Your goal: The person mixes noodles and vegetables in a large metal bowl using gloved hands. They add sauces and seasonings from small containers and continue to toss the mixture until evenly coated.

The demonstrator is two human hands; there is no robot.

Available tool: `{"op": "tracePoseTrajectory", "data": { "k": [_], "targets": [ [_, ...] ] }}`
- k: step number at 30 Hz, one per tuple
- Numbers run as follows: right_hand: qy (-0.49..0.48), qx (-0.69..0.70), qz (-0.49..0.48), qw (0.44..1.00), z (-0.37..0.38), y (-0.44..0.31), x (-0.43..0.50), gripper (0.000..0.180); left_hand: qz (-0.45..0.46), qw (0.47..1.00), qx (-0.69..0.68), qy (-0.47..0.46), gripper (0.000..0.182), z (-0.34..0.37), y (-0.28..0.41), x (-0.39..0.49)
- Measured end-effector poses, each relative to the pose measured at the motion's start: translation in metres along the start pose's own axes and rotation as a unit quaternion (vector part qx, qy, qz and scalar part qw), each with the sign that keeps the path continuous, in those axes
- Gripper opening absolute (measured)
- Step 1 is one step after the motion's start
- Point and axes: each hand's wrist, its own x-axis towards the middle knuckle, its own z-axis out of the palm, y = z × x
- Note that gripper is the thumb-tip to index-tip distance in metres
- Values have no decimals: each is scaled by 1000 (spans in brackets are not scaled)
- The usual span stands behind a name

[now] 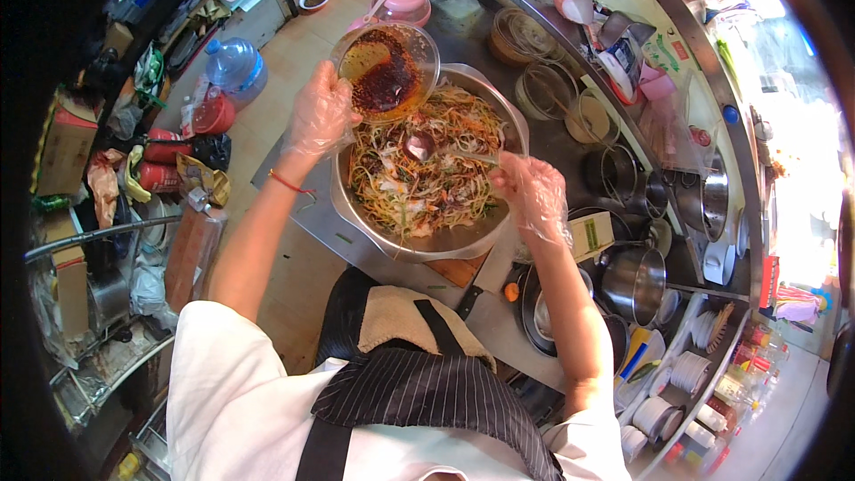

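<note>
In the head view, my left hand [325, 110], in a clear plastic glove, grips the rim of a transparent bowl [391, 73]. Dark red chili oil with sediment lies in that bowl, which is above the far left rim of a wide steel basin [411, 256]. Shredded vegetables [427, 194], pale, green and orange, fill much of the basin, with dark sauce and white granules on top. My right hand [531, 194], gloved too, holds the handle of a spoon [419, 145]. Its head is over the middle of the vegetables; whether it touches them I cannot tell.
A kitchen knife [469, 300] and part of a wooden cutting board [457, 270] lie close to the basin's near side. Pots [634, 284] and seasoning containers [591, 117] line the right. A pink-lidded pot [401, 3] is beyond the bowl. A water jug [234, 67] stands left.
</note>
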Motion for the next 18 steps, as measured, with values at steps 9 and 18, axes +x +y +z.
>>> {"op": "tracePoseTrajectory", "data": {
  "k": [9,18],
  "targets": [
    [89,40,-7,995,-33,20,34,18,8,1000,-9,-3,18,-6,5,5],
    [101,-334,-225,910,-59,22,3,18,-6,998,-48,-32,20,8,5,0]
  ]
}}
